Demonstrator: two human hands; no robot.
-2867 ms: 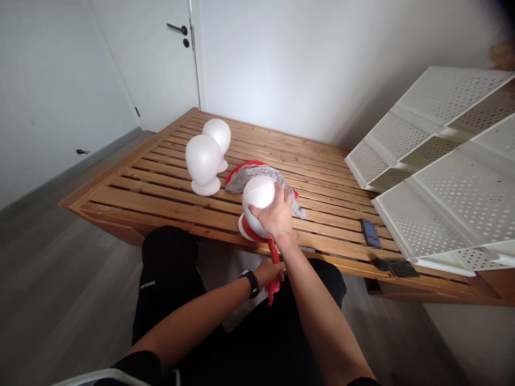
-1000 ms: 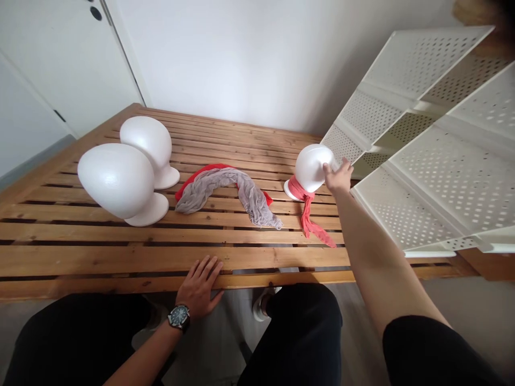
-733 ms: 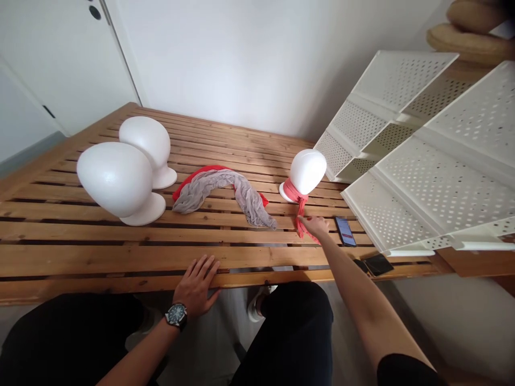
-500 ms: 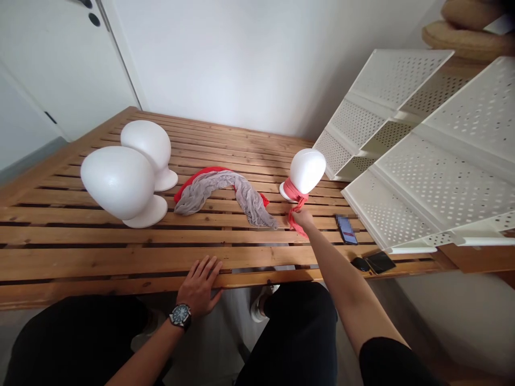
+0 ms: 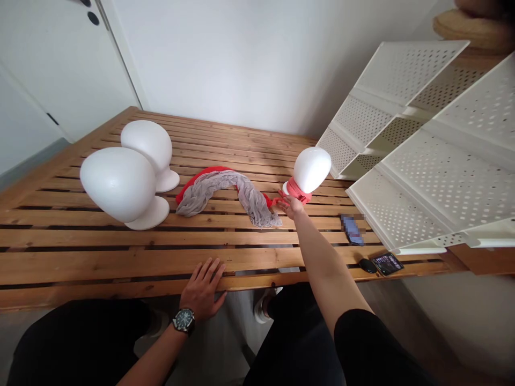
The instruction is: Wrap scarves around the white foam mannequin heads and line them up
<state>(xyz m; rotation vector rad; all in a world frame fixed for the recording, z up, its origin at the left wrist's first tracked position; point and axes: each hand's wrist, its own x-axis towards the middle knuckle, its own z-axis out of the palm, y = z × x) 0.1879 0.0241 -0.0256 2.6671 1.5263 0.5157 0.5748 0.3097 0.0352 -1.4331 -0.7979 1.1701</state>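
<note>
Compared with half a second earlier, the red scarf's (image 5: 296, 190) loose tail had swung from the near side of the neck toward the left, and the right hand (image 5: 290, 205) had moved left along with it. The scarf was wrapped around the neck of a white dummy head (image 5: 313, 169), which stood just beyond that hand. Its fingers were spread against the cloth. Just left of it lay a grey scarf (image 5: 217, 185), curved over a bright red cloth (image 5: 208, 170). To its right and nearer lay a phone (image 5: 352, 231), a mouse (image 5: 367, 265) and a dark flat object (image 5: 387, 264); farther right stood a white perforated rack (image 5: 450, 161). Well to its left, two more dummy heads (image 5: 118, 182) stood on the slatted worktop (image 5: 140, 261). Left and nearer, the left hand (image 5: 202, 289) rested flat on the front edge, fingers apart, a watch (image 5: 184, 320) on its wrist.
</note>
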